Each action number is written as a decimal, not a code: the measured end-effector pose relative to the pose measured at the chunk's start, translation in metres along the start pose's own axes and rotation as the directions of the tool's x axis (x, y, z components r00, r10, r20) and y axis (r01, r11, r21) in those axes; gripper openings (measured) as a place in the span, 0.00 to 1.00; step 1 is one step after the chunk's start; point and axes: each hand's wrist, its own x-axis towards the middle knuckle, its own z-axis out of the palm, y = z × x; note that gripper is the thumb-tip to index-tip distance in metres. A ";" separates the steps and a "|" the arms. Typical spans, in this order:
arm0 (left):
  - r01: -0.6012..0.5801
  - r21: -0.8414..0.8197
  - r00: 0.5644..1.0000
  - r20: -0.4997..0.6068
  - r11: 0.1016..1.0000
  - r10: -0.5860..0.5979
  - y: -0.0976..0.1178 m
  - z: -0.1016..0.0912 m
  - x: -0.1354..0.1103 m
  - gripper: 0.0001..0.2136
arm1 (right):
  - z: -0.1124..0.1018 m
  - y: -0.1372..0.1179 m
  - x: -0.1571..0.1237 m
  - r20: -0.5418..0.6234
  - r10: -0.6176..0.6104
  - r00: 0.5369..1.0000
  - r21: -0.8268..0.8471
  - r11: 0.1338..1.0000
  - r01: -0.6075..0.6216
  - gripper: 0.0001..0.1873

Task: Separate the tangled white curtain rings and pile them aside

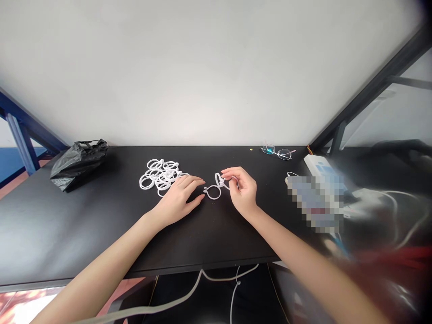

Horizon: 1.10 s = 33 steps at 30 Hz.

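White ring (pixel 213 198) lies just beside my left hand (pixel 181 195), fingers (pixel 195 183) parted; my right hand (pixel 243 191) pinches other rings (pixel 221 182), which a loose hold might drop.

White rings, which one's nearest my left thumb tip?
The ring lying flat between your left hand and right hand; the others are in the pile beside the left hand or at the right hand.
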 end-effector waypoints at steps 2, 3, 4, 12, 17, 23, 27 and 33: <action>-0.011 -0.015 1.000 0.002 1.000 0.011 0.001 0.000 0.000 0.15 | 0.001 0.000 -0.001 0.011 0.011 1.000 0.036 0.999 -0.011 0.18; -0.019 -0.023 1.000 0.009 1.000 0.019 0.002 0.001 0.000 0.16 | 0.001 0.000 -0.001 0.021 0.018 1.000 0.053 0.998 -0.019 0.17; -0.030 -0.030 0.999 0.017 0.999 0.030 0.003 0.001 0.000 0.17 | 0.002 0.000 -0.001 0.032 0.027 0.999 0.069 0.997 -0.029 0.17; -0.108 -0.015 0.981 0.161 0.994 0.109 0.012 0.006 -0.001 0.23 | 0.004 -0.007 -0.004 0.192 0.085 0.978 0.199 0.972 -0.123 0.10; -0.103 -0.020 0.974 0.203 0.995 0.104 0.013 0.010 0.000 0.27 | 0.007 -0.011 -0.008 0.284 0.132 0.950 0.298 0.929 -0.219 0.05; -0.077 -0.054 0.976 0.198 0.996 0.086 0.011 0.011 -0.001 0.29 | 0.007 -0.009 -0.008 0.183 0.156 0.971 0.199 0.961 -0.192 0.07; -0.076 -0.085 0.974 0.205 0.993 0.092 0.013 0.009 0.000 0.26 | 0.006 -0.007 -0.005 0.119 0.141 0.983 0.074 0.986 -0.151 0.11; -0.052 -0.122 0.975 0.210 0.991 0.077 0.014 0.008 0.000 0.23 | 0.005 -0.004 -0.004 0.079 0.094 0.992 0.011 0.995 -0.095 0.13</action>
